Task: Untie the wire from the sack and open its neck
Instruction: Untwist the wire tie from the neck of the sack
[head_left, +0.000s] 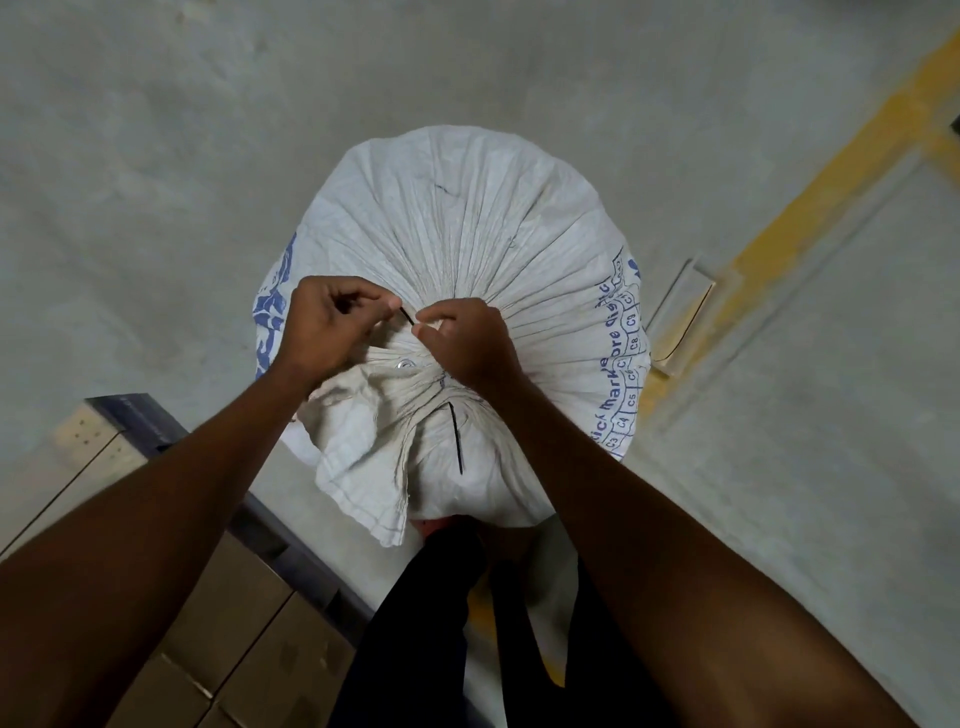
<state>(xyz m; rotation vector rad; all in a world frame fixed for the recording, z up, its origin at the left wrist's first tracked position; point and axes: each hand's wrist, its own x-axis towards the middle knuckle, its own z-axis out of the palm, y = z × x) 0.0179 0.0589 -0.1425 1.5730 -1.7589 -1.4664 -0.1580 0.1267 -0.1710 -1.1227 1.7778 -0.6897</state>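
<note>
A full white woven sack (467, 218) with blue print stands upright on the floor below me. Its neck (415, 374) is gathered tight, and the loose flap (358, 467) hangs toward me. A thin black wire (408, 315) shows between my two hands, and another black end (457, 439) sticks out of the neck on the near side. My left hand (327, 325) pinches the wire at its far end. My right hand (462, 340) pinches the wire where it meets the gathered neck and presses on the cloth.
Grey concrete floor (182, 130) lies all around the sack. A yellow painted line (810, 208) runs along the right. Cardboard boxes (234, 613) on a dark frame stand at the lower left. A flat clear piece (680, 317) lies on the floor right of the sack.
</note>
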